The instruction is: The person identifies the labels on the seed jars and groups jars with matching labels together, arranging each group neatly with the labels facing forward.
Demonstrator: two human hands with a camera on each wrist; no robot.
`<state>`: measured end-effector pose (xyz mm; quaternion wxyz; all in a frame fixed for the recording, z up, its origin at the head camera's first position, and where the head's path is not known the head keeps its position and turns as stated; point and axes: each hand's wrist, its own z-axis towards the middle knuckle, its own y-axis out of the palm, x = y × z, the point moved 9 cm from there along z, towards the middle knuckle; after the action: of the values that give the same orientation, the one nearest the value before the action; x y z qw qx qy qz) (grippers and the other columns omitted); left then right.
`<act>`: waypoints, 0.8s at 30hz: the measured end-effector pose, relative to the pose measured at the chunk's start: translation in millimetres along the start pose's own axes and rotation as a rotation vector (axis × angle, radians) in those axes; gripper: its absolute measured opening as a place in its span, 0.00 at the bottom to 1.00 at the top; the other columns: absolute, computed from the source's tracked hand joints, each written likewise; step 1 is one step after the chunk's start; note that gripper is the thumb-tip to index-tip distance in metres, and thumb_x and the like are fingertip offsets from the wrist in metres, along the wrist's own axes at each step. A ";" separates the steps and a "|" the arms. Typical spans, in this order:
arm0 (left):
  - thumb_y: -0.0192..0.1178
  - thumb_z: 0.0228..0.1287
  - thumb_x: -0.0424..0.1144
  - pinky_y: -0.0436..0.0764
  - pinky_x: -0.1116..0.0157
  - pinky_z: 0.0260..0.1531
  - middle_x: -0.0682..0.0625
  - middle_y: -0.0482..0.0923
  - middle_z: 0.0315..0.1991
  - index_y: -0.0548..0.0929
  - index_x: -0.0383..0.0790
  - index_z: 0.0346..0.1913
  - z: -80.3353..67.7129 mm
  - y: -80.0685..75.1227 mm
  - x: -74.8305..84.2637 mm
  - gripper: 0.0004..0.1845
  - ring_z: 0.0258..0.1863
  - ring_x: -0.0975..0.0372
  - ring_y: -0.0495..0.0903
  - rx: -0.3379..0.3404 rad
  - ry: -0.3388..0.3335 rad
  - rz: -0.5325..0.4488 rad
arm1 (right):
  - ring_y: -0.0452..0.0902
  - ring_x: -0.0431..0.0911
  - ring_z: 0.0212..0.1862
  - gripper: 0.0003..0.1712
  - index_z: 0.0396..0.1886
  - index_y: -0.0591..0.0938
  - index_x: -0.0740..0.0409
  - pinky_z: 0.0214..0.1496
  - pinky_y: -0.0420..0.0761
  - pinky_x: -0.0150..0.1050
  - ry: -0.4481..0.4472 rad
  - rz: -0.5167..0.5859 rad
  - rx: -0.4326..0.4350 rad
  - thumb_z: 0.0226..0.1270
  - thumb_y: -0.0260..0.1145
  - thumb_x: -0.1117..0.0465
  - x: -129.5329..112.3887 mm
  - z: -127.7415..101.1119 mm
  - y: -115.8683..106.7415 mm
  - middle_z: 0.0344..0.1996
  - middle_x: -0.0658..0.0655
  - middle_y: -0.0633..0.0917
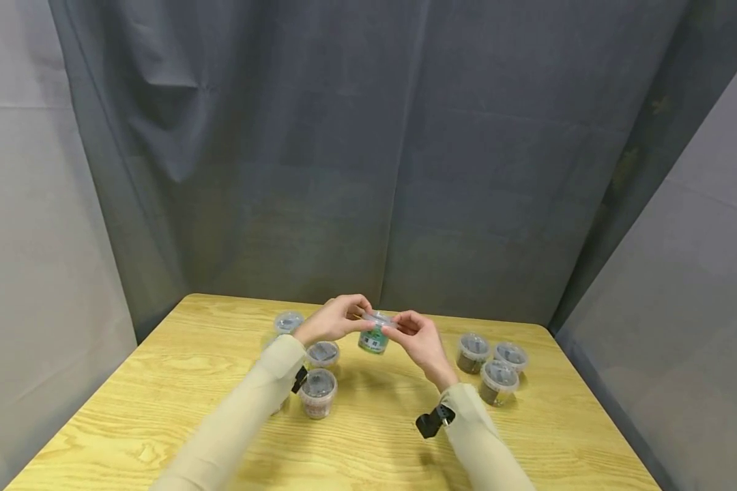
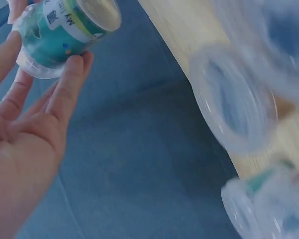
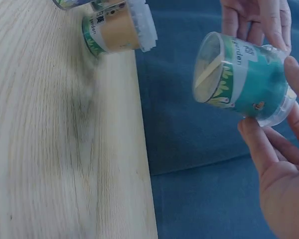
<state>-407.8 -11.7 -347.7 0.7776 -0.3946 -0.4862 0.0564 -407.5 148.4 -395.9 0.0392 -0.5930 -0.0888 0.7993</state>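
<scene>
Wood table (image 1: 368,450); teal tub (image 1: 373,341) above, rim (image 1: 378,317) up, axis near-vertical.

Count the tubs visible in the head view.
7 clearly visible: the held tub; on the right, front tub, back-left tub and back-right tub; on the left, far tub, middle tub and near tub. The left sleeve may hide more.

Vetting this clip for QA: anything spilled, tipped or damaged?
Nothing stands out. The left hand and right hand hold a tub near its lid; the left-side tubs and right-side tubs look upright, with no spill visible on the table. The left sleeve partly hides some.
</scene>
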 end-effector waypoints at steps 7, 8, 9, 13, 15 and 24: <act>0.65 0.65 0.42 0.83 0.61 0.42 0.46 0.85 0.44 0.78 0.41 0.43 -4.6 -20.0 -14.8 0.11 0.45 0.55 0.84 0.064 0.018 0.083 | 0.84 0.49 0.51 0.16 0.45 0.83 0.54 0.53 0.84 0.44 -0.056 -0.132 -0.027 0.60 0.74 0.55 -4.3 15.7 24.7 0.47 0.57 0.86; 0.66 0.65 0.42 0.83 0.62 0.40 0.45 0.86 0.43 0.78 0.40 0.43 -5.0 -21.5 -17.7 0.11 0.44 0.55 0.84 0.070 0.014 0.089 | 0.84 0.50 0.51 0.16 0.45 0.83 0.53 0.52 0.84 0.44 -0.061 -0.164 -0.037 0.60 0.74 0.54 -5.5 17.5 28.4 0.47 0.56 0.86; 0.66 0.65 0.42 0.82 0.62 0.39 0.46 0.86 0.42 0.78 0.40 0.43 -4.9 -23.0 -21.2 0.11 0.42 0.56 0.84 0.077 0.012 0.096 | 0.84 0.50 0.51 0.16 0.45 0.83 0.53 0.52 0.84 0.45 -0.070 -0.194 -0.045 0.60 0.74 0.54 -6.7 19.5 31.7 0.46 0.56 0.86; 0.67 0.63 0.42 0.83 0.62 0.39 0.47 0.86 0.41 0.79 0.41 0.42 -4.4 -30.7 -34.0 0.11 0.41 0.56 0.84 0.123 -0.017 0.117 | 0.84 0.53 0.52 0.15 0.42 0.83 0.53 0.53 0.85 0.47 -0.111 -0.293 -0.062 0.59 0.74 0.54 -10.1 29.9 44.0 0.45 0.55 0.86; 0.68 0.62 0.42 0.84 0.60 0.41 0.47 0.86 0.42 0.81 0.42 0.42 -4.1 -34.5 -39.4 0.10 0.43 0.56 0.84 0.144 -0.040 0.132 | 0.84 0.53 0.52 0.15 0.41 0.83 0.53 0.52 0.85 0.46 -0.127 -0.333 -0.058 0.58 0.75 0.53 -9.3 35.6 48.4 0.45 0.55 0.87; 0.63 0.66 0.32 0.85 0.56 0.49 0.41 0.83 0.52 0.85 0.35 0.51 -8.3 -52.9 -63.8 0.12 0.51 0.49 0.84 0.167 -0.103 0.226 | 0.85 0.52 0.51 0.14 0.36 0.82 0.56 0.52 0.85 0.44 -0.205 -0.421 -0.065 0.55 0.76 0.56 -5.8 60.5 79.6 0.40 0.54 0.88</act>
<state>-450.0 -82.5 -359.6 0.7705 -0.3774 -0.4715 0.2040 -460.2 63.5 -388.5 0.1764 -0.4782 -0.2398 0.8262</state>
